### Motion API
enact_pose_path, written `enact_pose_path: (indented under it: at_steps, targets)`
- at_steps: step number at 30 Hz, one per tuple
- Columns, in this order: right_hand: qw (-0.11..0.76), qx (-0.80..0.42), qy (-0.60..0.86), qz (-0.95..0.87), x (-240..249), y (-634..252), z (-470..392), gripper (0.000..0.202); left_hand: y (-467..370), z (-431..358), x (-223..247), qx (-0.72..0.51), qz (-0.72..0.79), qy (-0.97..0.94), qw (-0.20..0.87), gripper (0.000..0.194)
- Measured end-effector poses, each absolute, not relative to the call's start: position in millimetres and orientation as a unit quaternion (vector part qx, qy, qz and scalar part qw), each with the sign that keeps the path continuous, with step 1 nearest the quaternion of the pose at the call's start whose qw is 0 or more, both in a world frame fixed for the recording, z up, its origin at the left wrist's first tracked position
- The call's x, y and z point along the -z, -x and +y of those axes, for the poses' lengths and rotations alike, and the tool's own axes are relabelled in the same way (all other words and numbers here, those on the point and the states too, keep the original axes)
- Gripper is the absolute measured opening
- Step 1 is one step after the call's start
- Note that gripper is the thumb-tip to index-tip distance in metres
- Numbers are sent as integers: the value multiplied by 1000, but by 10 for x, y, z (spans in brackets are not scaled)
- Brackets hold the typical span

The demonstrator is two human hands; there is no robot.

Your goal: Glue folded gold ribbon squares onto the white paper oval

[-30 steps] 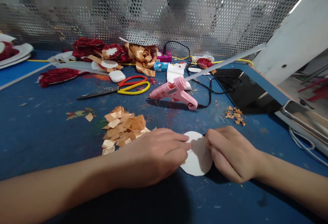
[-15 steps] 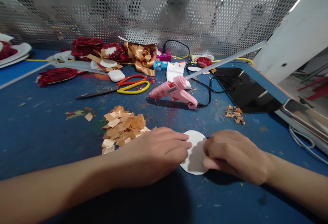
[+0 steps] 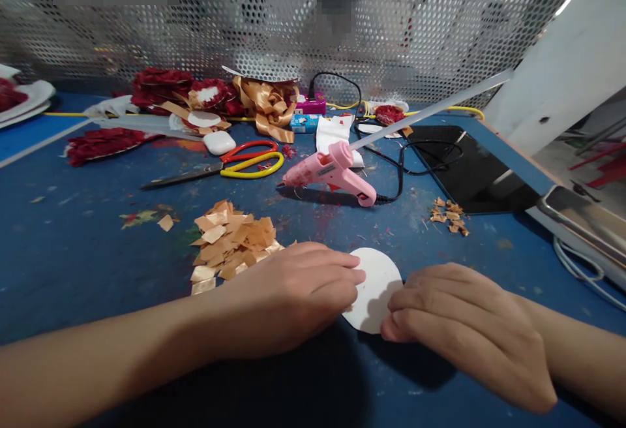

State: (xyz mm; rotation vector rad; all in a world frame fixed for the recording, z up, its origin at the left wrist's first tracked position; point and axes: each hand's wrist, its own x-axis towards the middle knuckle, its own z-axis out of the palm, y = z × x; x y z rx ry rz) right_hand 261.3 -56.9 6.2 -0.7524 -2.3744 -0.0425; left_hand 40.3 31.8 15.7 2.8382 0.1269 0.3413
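While the left hand [image 3: 298,294] overlaps the left of the white disc [image 3: 379,278], well inside the far edge of the bench [image 3: 88,252], the right hand [image 3: 457,323] curls at its right; I cannot tell whether either grips.

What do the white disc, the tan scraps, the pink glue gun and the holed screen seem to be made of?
White disc: probably card, thin, flat and matte.
Tan scraps: perhaps satin ribbon or shiny paper; some faces gleam, others look dull.
Pink glue gun: likely smooth hard plastic, with a moulded shape.
Holed screen: apparently metal, silvery-grey with bright glints.
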Motion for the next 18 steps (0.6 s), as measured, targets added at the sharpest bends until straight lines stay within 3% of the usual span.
enact_pose_path:
  at_steps: [7,12,14,18]
  targets:
    - [277,13,285,-917,-164,-2606,-473,31,-389,327,-148,-107,62,-980,159,22]
    - [251,178,298,-904,-304,-2866,-427,33,-383,344,-145,-96,66,-974,192,21]
    - [277,256,370,-849,-332,-3052,-387,32,-381,351,-147,-88,66,-973,202,22]
    - [182,368,561,-719,-283,-3252,-229,32,-386,361,-168,-99,74,-963,238,21]
